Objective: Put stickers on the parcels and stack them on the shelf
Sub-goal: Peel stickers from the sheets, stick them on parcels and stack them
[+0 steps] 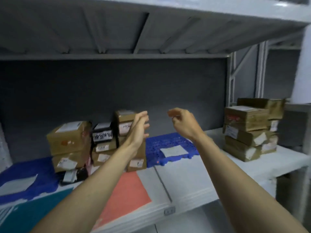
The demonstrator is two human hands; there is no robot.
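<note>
Blue perforated mat (pixel 170 142) (white paper (pixel 174 150) on it), salmon sheet (pixel 127 194), teal sheet (pixel 33 211).

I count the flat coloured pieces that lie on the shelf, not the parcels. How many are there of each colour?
Blue mats: 2
Salmon-red sheet: 1
Teal sheet: 1
Total: 4

White labels on the brown parcels (pixel 70 137) too blurred to read, dark handwritten scrawl on the black box's label (pixel 102 135) illegible, white paper (pixel 172 151) on the blue pallet showing no readable text
</note>
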